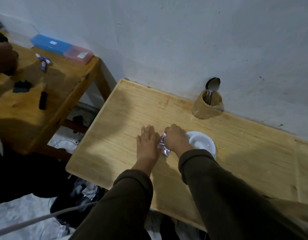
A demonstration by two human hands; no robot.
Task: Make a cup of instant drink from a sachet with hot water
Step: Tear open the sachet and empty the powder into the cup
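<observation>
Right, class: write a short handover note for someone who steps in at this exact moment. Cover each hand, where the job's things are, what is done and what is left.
Left hand: open, flat on the wooden table, touching the sachet's edge.
Right hand: closed on the crumpled silvery sachet, holding it at the table surface beside the cup.
White cup: upright just right of the right hand; nothing can be made out inside.
Spoon: standing in the wooden holder by the wall.
Done: sachet and cup brought together. Whether the sachet is open cannot be told.
Left: powder into the cup, hot water (no kettle in view), stir.
</observation>
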